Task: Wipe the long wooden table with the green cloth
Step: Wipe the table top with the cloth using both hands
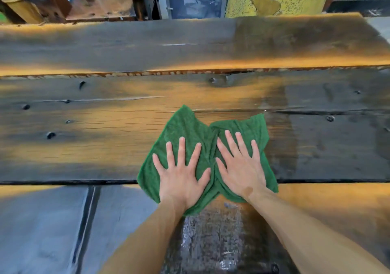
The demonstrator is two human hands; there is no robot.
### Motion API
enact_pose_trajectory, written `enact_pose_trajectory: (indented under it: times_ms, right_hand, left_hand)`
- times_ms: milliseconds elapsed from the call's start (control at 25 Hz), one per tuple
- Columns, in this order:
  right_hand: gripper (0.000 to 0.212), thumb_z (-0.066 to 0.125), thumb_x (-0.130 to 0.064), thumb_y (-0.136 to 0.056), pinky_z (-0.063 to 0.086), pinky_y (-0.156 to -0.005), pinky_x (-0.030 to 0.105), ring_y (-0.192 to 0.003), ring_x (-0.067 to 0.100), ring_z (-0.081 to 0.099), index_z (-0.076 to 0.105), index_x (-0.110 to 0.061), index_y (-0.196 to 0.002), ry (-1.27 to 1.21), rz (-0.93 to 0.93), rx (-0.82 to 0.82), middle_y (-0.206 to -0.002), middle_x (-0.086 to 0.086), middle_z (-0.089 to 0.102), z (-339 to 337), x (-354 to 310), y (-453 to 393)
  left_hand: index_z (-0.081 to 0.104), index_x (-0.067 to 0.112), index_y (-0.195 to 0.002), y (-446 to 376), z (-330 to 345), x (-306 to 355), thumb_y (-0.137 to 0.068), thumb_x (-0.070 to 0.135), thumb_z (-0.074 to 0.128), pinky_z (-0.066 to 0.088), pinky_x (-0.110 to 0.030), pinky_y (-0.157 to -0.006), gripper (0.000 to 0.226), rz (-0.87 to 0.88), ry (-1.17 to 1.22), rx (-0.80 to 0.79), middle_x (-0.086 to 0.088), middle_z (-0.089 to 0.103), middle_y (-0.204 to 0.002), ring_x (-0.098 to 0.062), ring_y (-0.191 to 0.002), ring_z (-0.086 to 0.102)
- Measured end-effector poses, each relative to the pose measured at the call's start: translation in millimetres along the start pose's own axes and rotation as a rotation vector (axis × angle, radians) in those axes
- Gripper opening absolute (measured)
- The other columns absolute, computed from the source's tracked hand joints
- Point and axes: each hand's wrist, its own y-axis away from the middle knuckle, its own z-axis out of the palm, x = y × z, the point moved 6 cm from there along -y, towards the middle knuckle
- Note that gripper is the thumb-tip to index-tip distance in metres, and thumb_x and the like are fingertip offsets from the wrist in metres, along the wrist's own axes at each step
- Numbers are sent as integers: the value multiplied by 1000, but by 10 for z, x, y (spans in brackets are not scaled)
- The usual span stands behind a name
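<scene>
The green cloth lies on the near plank of the long wooden surface, a little right of the middle of the view, and its near edge hangs over the near rim of the surface. The left hand and the right hand press flat on it, side by side, with all fingers spread and straight. Neither grip pinches the cloth; they only push it down.

What could go wrong, in my judgement: the cloth is bunched in a fold between the two hands, so a stroke may leave an unwiped stripe under this fold. Because the fingers do not hold the fabric, a fast push could let it slip from under the palms or roll up. The part that hangs over the near rim could drag the cloth off the edge. The wood has cracks, knots and a rough gap between the planks, where the fibres may catch.

The wood to the right of the cloth looks darker and shiny, maybe wet, but I cannot be sure. Both ends of the surface are cut off by the frame, so how much remains is not clear. The whole picture is blurred, and the things beyond the far edge are hard to identify.
</scene>
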Motion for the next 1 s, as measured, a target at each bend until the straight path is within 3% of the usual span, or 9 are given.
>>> enact_pose_trajectory:
  times_ms: [120, 240, 400, 600, 800, 1000]
  right_hand:
    - [69, 5, -59, -98, 10, -121, 60, -155, 25, 9, 24, -31, -159, -1, 17, 10, -168, -1, 9, 102, -100, 518]
    - [70, 5, -64, -96, 1, -122, 57, -155, 23, -1, 12, -35, -160, 2, 49, 0, -168, -4, 0, 205, -194, 1129]
    - [74, -4, -76, -90, -12, -120, 53, -153, 18, -19, -11, -45, -156, -32, 78, -63, -166, -10, -17, 301, -253, 1938]
    - [76, 14, -78, -94, 3, -120, 56, -155, 25, 4, 9, -40, -160, -35, 117, -17, -168, -3, 6, 454, -377, 3016]
    - [78, 25, -78, -94, 16, -115, 58, -153, 25, 17, 19, -37, -159, -11, 136, -51, -167, -1, 18, 528, -347, 3507]
    - [92, 32, -86, -87, 15, -114, 56, -150, 23, 22, 27, -29, -158, -68, 256, -120, -165, -2, 26, 577, -210, 3814]
  left_hand:
    - [-3, 44, -159, 582, 136, -40, -92, 76, -1, -8, -72, -115, 74, 15, 3, 65, -3, -10, -169, -39, -155, -12]
    - [-3, 47, -158, 1137, 288, -152, -92, 77, 0, -8, -71, -115, 73, 11, -6, 55, -2, -11, -169, -38, -155, -11]
    - [24, 42, -158, 2020, 454, -316, -95, 74, 22, 13, -76, -113, 71, -44, 28, 49, -6, 18, -168, -42, -153, 16]
    - [31, 38, -157, 2880, 646, -363, -92, 74, 30, 18, -79, -108, 75, -67, 28, 15, -9, 22, -168, -44, -151, 22]
    - [44, 36, -151, 3469, 733, -199, -85, 72, 37, 15, -81, -105, 75, -94, 98, -51, -12, 30, -165, -47, -146, 33]
    - [48, 39, -147, 3584, 738, -57, -80, 72, 41, 11, -83, -103, 75, -128, 148, -69, -12, 38, -161, -50, -141, 40]
